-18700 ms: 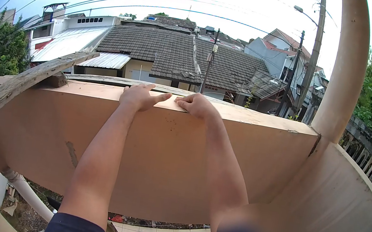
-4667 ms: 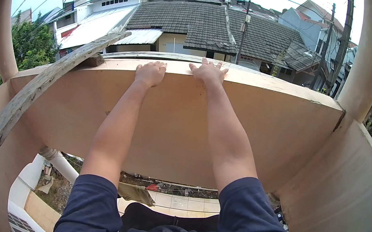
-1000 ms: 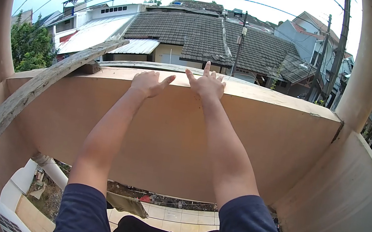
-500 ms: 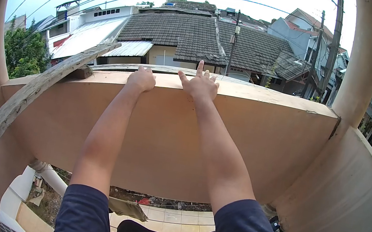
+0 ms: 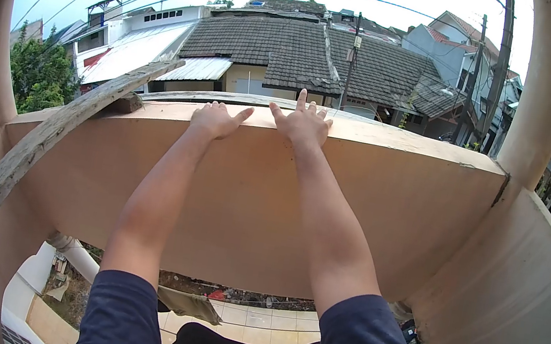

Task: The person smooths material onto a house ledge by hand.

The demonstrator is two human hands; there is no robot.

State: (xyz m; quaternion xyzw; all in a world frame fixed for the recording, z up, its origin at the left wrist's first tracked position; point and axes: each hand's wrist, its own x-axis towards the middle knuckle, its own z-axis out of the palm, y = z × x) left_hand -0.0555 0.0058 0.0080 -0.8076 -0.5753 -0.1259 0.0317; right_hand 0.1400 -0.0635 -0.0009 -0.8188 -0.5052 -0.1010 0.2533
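Both my arms reach forward to the top of a peach-painted concrete parapet (image 5: 397,140). My left hand (image 5: 217,121) rests on its top edge, thumb stuck out to the right and the fingers over the ledge, partly foreshortened. Just to the right, my right hand (image 5: 302,124) lies on the same edge with its fingers spread, one finger pointing away from me. Neither hand holds anything that I can see. A weathered wooden plank (image 5: 51,138) leans across the parapet to the left of my hands, over a small wood block (image 5: 128,102).
Round pillars rise at the left (image 5: 4,54) and right (image 5: 542,93). Below the parapet is a drop to a tiled floor (image 5: 272,324), with a hanging cloth (image 5: 191,305) above it. Tiled roofs (image 5: 254,41), overhead wires and utility poles (image 5: 501,64) stand beyond.
My left thumb has swung outward to the right, and that hand has opened on the ledge. My right hand stays in place with fingers spread. The view has shifted slightly.
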